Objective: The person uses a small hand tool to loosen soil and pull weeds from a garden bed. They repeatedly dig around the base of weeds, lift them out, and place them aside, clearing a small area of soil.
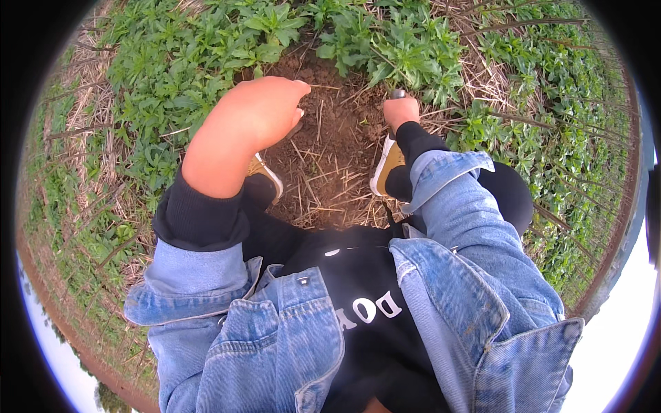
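Observation:
My left hand (253, 113) hovers above bare brown soil (330, 121), its fingers bent and pointing right. A thin dry straw (325, 87) runs out from its fingertips; whether they pinch it or it only lies behind them I cannot tell. My right hand (403, 111) is closed around a tool's handle (397, 94), whose rounded grey end sticks up above the fist. The rest of that tool is hidden by the hand and sleeve. Leafy green plants (413, 62) grow just beyond the right fist.
Tan shoes with white soles, the left shoe (263, 170) and the right shoe (388, 162), stand on either side of the soil patch. Dry straw mulch (330, 191) lies between them. Dense green weeds (150, 98) spread to the left, and thin woody stems (521, 121) cross the right.

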`<state>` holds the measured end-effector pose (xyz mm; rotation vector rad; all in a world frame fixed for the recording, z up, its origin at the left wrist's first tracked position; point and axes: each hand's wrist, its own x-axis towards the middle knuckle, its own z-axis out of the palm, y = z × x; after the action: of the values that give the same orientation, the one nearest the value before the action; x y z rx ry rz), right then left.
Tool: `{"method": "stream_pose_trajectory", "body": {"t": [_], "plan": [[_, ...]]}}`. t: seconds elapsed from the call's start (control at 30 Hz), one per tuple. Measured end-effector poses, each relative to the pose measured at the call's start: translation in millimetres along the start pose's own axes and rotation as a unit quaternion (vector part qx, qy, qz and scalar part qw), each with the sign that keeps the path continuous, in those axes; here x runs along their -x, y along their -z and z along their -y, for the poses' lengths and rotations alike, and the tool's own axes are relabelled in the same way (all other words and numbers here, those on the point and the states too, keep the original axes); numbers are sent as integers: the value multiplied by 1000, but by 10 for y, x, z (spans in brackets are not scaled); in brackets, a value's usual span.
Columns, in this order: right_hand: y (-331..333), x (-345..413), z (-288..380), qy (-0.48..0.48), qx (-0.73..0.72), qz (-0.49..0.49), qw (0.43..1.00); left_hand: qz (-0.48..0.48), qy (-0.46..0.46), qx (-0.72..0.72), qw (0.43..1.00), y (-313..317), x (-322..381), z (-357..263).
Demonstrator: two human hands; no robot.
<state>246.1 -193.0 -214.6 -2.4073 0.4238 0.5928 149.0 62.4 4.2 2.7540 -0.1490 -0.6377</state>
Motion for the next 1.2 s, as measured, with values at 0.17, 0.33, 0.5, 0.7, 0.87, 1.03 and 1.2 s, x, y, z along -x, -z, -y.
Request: {"method": "stream_pose_trajectory", "body": {"t": [0.17,0.33,0.5,0.7,0.87,1.03,1.2], "plan": [[-259,-105,-183,76,-12,-43,996,37,17,23,999,16,74,85],[-90,-279,-264,45,13,40,998,-35,-17,-2,999,60,121,79],[203,-207,-8,80,35,92,992,-10,-27,22,999,52,221,56],[900,190,153,119,188,108,969,-26,21,-5,999,46,338,194],[1557,547,389,162,207,169,950,-23,-15,34,999,26,355,167],[1964,650,542,165,205,150,953,-47,-10,35,998,38,427,198],[1723,188,470,188,230,42,954,6,27,26,999,101,418,175]]}}
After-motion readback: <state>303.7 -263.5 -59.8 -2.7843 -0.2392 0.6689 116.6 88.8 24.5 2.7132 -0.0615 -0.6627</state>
